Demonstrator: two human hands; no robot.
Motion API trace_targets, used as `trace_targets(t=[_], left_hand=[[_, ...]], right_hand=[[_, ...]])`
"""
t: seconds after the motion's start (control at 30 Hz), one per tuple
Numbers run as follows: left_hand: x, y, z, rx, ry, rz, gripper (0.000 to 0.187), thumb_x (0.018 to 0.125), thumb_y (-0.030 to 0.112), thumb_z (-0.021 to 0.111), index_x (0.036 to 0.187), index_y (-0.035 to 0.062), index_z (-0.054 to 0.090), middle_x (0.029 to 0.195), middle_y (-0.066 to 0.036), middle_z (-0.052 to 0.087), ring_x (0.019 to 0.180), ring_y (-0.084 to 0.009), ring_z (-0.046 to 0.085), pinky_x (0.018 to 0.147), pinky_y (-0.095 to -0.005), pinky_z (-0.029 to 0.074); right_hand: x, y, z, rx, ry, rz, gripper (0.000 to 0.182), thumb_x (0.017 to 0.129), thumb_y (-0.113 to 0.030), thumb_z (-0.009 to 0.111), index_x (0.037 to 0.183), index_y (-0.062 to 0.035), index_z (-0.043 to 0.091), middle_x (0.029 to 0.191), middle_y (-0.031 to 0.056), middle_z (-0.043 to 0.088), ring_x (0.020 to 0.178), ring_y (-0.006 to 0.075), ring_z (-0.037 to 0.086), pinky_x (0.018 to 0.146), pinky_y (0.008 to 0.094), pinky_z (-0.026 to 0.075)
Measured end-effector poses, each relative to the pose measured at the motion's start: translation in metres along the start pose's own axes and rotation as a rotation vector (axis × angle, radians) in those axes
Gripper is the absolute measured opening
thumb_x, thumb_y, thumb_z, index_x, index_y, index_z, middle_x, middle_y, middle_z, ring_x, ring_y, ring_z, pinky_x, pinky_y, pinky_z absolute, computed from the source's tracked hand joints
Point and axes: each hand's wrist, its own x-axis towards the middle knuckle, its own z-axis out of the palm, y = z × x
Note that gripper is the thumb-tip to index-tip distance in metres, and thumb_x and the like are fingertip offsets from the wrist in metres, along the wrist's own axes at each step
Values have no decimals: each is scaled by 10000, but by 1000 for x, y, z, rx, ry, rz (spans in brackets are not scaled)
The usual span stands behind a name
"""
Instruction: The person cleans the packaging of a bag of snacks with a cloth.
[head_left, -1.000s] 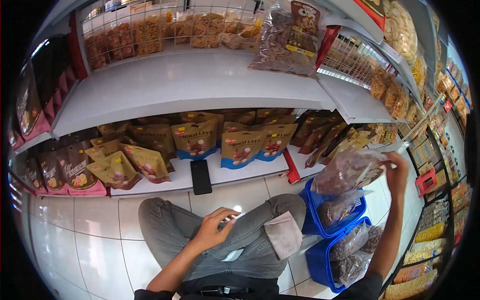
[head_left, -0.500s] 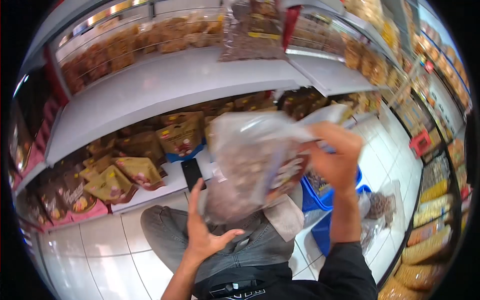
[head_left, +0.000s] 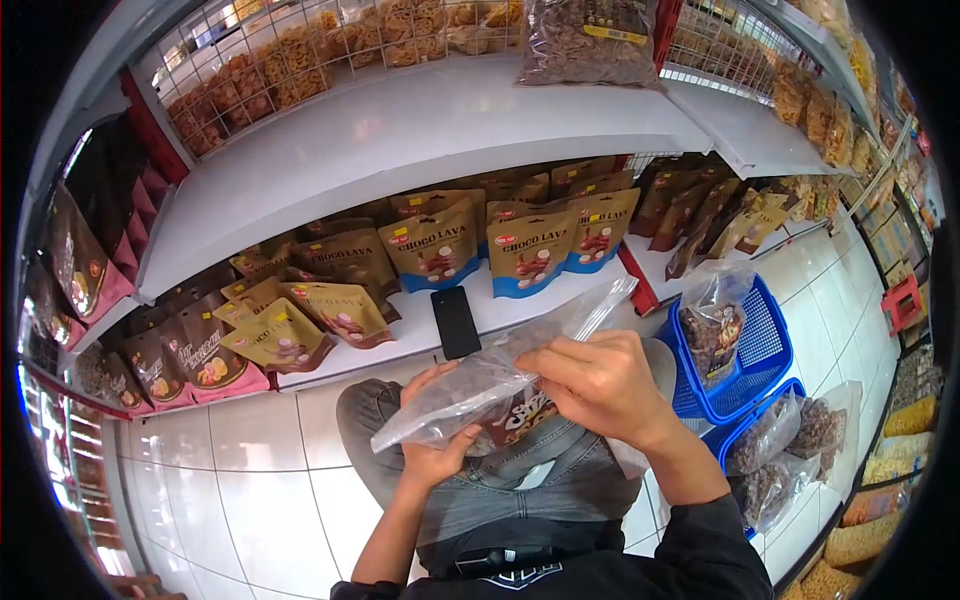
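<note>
A clear plastic snack bag (head_left: 480,375) with a printed brown label lies tilted above my lap. My left hand (head_left: 436,440) is wrapped round its lower left side, thumb in front and the other fingers partly hidden behind the plastic. With the fingertips pinched together, my right hand (head_left: 600,385) holds the bag near its upper edge, where the plastic is loose and creased. Just beyond the bag, a black phone (head_left: 456,322) lies on the lower shelf. A grey cloth (head_left: 628,460) rests on my thigh, partly hidden by my right forearm.
Brown Choco Lava pouches (head_left: 432,245) stand along the lower shelf (head_left: 400,345). A large filled bag (head_left: 588,45) sits on the upper shelf (head_left: 420,130). To my right, blue baskets (head_left: 765,345) hold bagged snacks. More filled bags (head_left: 775,490) lie beside them on the tiled floor.
The snack bag has come down from a raised position and tilted over my lap. My left hand, open before, has closed on it. My right hand has moved lower and left.
</note>
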Motion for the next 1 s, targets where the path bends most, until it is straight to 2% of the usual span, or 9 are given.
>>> trace_targets(t=[0.2,0.33,0.43,0.5,0.57,0.6,0.73,0.87,1.0], left_hand=[[8,-10,11,203,34,178,519,941,252,825,1314,-42,616,1311,-239,685,1261,-336,663,1107,-436,501],[-6,-18,-8,162,26,-79,537,1057,289,694,1459,-31,538,1370,-164,651,1289,-250,591,1097,-382,453],[-3,-13,-2,129,-4,-45,520,1079,326,656,1427,-50,563,1383,-171,643,1287,-267,597,1095,-384,455],[8,-7,8,75,-21,93,564,1085,419,637,1353,-77,616,1341,-178,661,1242,-275,629,1063,-373,471],[-22,-33,-3,244,68,-76,530,1144,377,508,1432,-66,545,1400,-169,624,1257,-260,584,1090,-415,457],[-22,-32,-8,278,98,-90,538,1144,403,504,1400,-66,568,1369,-171,637,1230,-263,598,1072,-406,462],[-8,-1,-32,336,198,-225,576,1148,469,482,1329,-63,610,1298,-169,660,1160,-249,619,1023,-374,467],[16,10,-45,-74,227,-298,597,1140,496,500,1379,-46,577,1347,-157,640,1225,-230,605,1049,-371,473],[23,28,-31,-340,252,-383,648,1135,494,509,1542,-2,421,1498,-145,559,1363,-249,566,1156,-428,466]], right_hand=[[-15,22,-1,220,12,108,386,785,-63,833,1163,-94,763,1094,44,784,769,229,749,624,345,582],[-15,50,-29,146,249,269,497,831,-63,849,1311,-83,722,1358,83,736,820,210,737,623,321,559],[-8,71,-36,332,125,498,496,855,-32,822,1335,-80,707,1384,86,717,756,182,678,592,278,491],[-20,104,-14,465,86,410,305,869,-14,798,1172,-46,777,1155,74,785,730,184,597,646,297,464],[-28,131,3,441,61,210,183,872,-32,807,1054,-29,809,1021,57,805,744,180,586,702,322,483],[-19,115,-4,353,102,212,63,864,-75,833,908,-31,823,876,33,796,798,190,607,786,344,492],[-3,71,-24,352,306,1,83,849,-81,856,916,-37,833,892,47,802,896,214,691,832,337,530],[-1,62,6,665,513,185,98,862,6,852,943,36,807,907,130,793,858,191,753,744,289,567],[11,51,42,904,669,321,116,876,32,860,977,32,803,929,102,791,868,139,727,754,264,552]])
